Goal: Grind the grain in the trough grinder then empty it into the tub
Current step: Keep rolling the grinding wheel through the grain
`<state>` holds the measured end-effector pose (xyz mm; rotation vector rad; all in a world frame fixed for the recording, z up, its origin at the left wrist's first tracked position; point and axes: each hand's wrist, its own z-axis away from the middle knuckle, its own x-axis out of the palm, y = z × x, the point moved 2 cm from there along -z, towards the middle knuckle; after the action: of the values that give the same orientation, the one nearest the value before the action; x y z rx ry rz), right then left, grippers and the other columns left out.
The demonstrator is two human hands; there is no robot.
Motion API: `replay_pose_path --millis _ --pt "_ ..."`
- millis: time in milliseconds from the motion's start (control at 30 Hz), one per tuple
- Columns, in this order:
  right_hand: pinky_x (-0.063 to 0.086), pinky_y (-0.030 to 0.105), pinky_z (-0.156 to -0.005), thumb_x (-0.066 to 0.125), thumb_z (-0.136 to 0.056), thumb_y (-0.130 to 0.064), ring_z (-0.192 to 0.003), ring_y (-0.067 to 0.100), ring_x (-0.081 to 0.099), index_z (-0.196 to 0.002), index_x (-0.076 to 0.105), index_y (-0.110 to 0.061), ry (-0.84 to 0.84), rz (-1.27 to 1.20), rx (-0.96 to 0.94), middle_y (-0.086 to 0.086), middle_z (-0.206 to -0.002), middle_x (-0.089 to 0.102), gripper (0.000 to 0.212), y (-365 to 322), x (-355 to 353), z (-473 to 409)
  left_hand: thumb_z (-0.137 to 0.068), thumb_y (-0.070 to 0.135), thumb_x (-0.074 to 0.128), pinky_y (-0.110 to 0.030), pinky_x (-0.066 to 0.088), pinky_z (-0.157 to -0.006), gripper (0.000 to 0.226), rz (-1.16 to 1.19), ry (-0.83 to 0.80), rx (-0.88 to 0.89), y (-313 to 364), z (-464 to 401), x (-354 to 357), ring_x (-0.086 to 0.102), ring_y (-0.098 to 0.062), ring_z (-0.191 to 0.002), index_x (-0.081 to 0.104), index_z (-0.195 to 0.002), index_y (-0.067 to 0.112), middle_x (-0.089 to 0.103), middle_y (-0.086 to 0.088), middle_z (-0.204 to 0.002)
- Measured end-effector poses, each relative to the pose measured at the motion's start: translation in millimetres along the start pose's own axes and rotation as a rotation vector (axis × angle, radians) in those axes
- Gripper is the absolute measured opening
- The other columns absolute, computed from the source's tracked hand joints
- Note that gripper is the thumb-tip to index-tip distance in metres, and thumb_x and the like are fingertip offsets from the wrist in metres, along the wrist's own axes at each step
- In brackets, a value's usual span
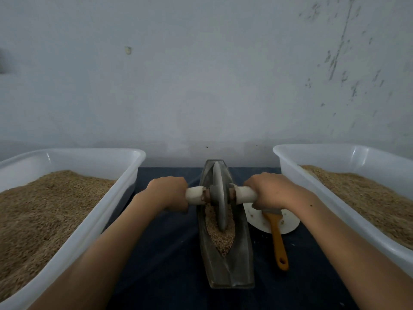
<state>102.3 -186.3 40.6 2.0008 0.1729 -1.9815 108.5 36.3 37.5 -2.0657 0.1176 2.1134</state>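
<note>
grinder (225, 249) wheel (220, 198) stands in grain (220, 237); left hand (168, 193) and right hand (268, 190) curl fingers round its handles, above dark worktop (161, 253), pale wall (201, 74) behind.

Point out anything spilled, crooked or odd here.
Little stands out. A few pale specks lie scattered on the dark cloth near the orange-handled brush. The wheel sits upright in the trough.

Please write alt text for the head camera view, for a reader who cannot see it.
Left hand and right hand grip the white handles of a grinding wheel standing in a metal trough grinder holding grain. Grain-filled white tubs flank it; a brush lies across a white plate.
</note>
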Motion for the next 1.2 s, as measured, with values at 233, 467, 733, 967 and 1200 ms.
replay_pose_path --millis 233,467,733,967,1200 --pt "0.044 0.028 -0.066 0.064 -0.083 -0.021 -0.082 0.015 0.059 -0.098 0.057 -0.03 0.036 -0.018 0.013 -0.003 -0.095 0.065 0.019 -3 0 2 -0.078 0.034 0.068 -0.031 0.04 -0.069 0.038 -0.012 0.05 0.005 2 0 -1 0.054 -0.018 -0.08 0.058 -0.112 0.021 0.057 0.003 -0.089" --pt "0.035 0.029 -0.064 0.056 -0.09 -0.023 -0.075 0.015 0.05 -0.088 0.045 -0.031 0.3 0.006 0.05 -0.004 -0.093 0.063 0.014 -3 9 -2 -0.083 0.03 0.059 -0.031 0.036 -0.068 0.022 -0.034 0.307 0.004 3 -3 4 0.057 -0.019 -0.086 0.056 -0.103 0.023 0.061 0.001 -0.097" --pt "0.05 0.03 -0.072 0.068 -0.082 -0.025 -0.088 0.017 0.062 -0.11 0.06 -0.025 -0.061 0.015 0.014 -0.001 -0.101 0.065 0.029 -4 -7 6 -0.075 0.036 0.071 -0.031 0.04 -0.069 0.044 0.019 -0.012 0.021 -1 -2 1 0.053 -0.016 -0.078 0.058 -0.114 0.02 0.054 0.004 -0.087" --pt "0.048 0.032 -0.074 0.059 -0.088 -0.021 -0.09 0.018 0.061 -0.106 0.058 -0.027 0.125 -0.002 0.06 -0.001 -0.101 0.065 0.019 -6 0 3 -0.081 0.032 0.063 -0.032 0.037 -0.067 0.028 -0.022 0.212 0.023 1 -5 3 0.053 -0.017 -0.08 0.057 -0.107 0.024 0.06 0.003 -0.093" --pt "0.042 0.031 -0.069 0.056 -0.09 -0.021 -0.086 0.019 0.06 -0.099 0.054 -0.027 0.232 0.043 0.063 -0.001 -0.098 0.064 0.011 -9 2 0 -0.083 0.029 0.061 -0.03 0.039 -0.069 0.022 0.014 0.248 0.026 -1 -6 9 0.057 -0.018 -0.085 0.056 -0.104 0.023 0.062 0.001 -0.097"
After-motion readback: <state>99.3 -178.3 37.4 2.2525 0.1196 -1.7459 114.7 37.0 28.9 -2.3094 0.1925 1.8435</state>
